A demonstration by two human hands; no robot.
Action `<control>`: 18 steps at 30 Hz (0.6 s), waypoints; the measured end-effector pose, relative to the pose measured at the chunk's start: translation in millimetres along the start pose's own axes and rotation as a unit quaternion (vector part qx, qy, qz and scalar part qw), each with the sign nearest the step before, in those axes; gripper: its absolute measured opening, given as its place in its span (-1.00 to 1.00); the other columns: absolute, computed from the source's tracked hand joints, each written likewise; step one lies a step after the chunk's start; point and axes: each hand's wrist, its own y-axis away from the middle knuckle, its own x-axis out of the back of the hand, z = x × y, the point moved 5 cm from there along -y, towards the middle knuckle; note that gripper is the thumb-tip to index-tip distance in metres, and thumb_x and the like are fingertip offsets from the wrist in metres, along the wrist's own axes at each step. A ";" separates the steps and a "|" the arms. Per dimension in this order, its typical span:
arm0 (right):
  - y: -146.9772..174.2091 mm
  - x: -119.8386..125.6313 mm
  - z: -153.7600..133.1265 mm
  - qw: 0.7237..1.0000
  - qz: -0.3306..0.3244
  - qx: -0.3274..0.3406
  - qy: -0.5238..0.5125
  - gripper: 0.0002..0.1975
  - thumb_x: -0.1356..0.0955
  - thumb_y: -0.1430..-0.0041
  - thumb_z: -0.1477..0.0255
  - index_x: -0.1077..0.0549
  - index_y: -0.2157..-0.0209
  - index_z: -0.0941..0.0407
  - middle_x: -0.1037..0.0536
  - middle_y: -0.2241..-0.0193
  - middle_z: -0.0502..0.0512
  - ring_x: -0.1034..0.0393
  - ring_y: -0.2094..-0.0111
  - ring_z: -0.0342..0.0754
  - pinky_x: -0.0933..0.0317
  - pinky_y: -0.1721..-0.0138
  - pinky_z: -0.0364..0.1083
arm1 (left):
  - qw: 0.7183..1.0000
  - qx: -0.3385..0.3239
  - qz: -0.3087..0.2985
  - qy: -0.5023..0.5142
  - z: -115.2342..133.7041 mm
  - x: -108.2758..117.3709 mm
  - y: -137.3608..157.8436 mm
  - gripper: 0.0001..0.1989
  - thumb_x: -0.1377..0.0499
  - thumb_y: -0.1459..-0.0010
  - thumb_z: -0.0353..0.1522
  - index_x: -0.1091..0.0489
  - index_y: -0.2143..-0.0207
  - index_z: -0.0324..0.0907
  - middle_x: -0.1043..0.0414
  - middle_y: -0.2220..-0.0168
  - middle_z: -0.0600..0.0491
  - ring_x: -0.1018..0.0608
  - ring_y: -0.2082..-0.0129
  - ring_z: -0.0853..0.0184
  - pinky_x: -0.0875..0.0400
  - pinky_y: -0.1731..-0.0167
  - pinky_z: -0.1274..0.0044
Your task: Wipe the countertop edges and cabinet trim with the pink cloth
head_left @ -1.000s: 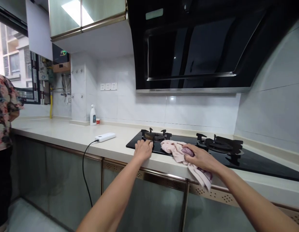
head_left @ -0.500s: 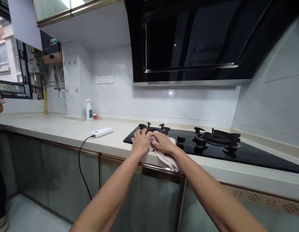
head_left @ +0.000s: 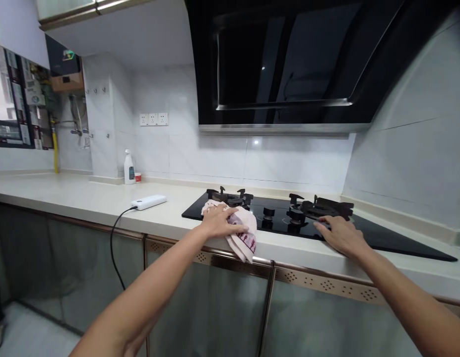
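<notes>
A pale pink cloth [head_left: 248, 220] with a dark reddish pattern lies bunched on the front left of the black gas hob [head_left: 393, 239], one end hanging over the counter's front edge. My left hand [head_left: 218, 221] holds it from above, thumb and forefinger pointing right across it. At the right burner [head_left: 311, 208], my right hand [head_left: 341, 233] reaches over the hob's front edge, thumb and fingers apart. Its fingertips are at the front of the black pan support [head_left: 336, 206]; whether they touch it I cannot tell. The left burner [head_left: 233, 199] is just behind the cloth.
Black knobs [head_left: 268, 213] stand between the burners. Left on the counter [head_left: 81, 193] is a white device [head_left: 150, 202] with a black cable [head_left: 112, 243] hanging down. Farther back are a white spray bottle [head_left: 129, 168] and a small red-and-white tub [head_left: 138, 177]. A black range hood [head_left: 285, 59] overhangs the hob.
My right hand has left the cloth and moved right to the right burner. My left hand stays on the cloth, now turned more to the right. The view has shifted slightly right.
</notes>
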 end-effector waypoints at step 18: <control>-8.8 -41.4 -8.4 0.992 -0.090 0.092 0.006 -0.45 -0.05 -0.29 0.11 -0.50 -0.01 0.01 -0.47 -0.11 0.21 -0.32 -0.13 0.27 -0.21 -0.08 0.30 | 0.999 0.029 -0.040 0.014 3.7 -15.8 -71.8 -0.43 -0.07 -0.17 0.03 -0.42 -0.12 -0.02 -0.35 -0.24 -0.09 -0.44 -0.17 0.01 -0.36 -0.08 0.26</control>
